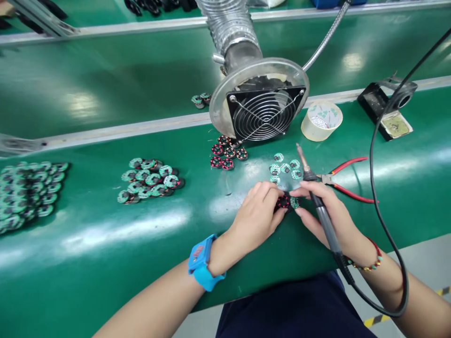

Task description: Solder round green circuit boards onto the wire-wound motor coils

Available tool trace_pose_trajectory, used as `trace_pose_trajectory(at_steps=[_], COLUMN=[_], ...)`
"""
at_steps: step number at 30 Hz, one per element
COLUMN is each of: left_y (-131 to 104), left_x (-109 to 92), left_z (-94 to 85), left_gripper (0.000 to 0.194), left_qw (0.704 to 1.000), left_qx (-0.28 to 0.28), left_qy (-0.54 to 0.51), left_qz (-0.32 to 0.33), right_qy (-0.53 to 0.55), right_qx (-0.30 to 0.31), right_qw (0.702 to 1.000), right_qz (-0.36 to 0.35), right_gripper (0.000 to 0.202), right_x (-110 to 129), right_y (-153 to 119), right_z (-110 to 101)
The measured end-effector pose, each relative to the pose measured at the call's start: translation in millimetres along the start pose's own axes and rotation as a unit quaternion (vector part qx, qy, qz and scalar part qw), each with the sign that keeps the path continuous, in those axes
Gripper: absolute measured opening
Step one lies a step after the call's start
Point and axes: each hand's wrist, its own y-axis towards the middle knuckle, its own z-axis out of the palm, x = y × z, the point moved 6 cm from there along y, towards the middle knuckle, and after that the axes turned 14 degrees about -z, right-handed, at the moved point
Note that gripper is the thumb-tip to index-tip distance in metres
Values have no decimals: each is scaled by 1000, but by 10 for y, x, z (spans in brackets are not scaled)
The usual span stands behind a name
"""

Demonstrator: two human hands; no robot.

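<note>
My left hand [259, 213], with a blue wrist strap [202, 263], pinches a small round black part with red windings [283, 203] on the green bench. My right hand [327, 216] touches the same part and a small green round board [294, 202] beside it, while holding a soldering iron [317, 199] whose tip points up and away. Several loose green round boards [285, 167] lie just beyond my fingers.
A fume extractor fan [264, 112] on a ribbed hose stands behind. Red-handled pliers [347, 180], a tape roll [321, 121] and an iron stand [385, 110] sit right. Piles of round parts lie at centre [228, 155], left [150, 180] and far left [30, 190].
</note>
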Motion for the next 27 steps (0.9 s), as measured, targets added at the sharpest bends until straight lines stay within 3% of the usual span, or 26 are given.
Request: trace_pose_trajectory(at_steps=[4,12,19,27], left_y=[-32,-20,35,101], left_x=[40,111,181,137], left_z=[19,-116,-133,-182], left_gripper=[19,30,9,15], left_qw=[1000,996,992,975], left_qx=[-22,74,79,98], left_qy=[-2,-49,-95,-193], left_qz=[-22,-13,-25,-48], right_qy=[4,-126,-117,-65], right_qx=[55,114,109,86], right_qw=[998,984,986,994], right_qz=[-34,-48,-47,-27], right_gripper=[47,35,37,42], right_x=[79,-5,23,-5], right_y=[53,13,39,61], right_z=[152,268,261,256])
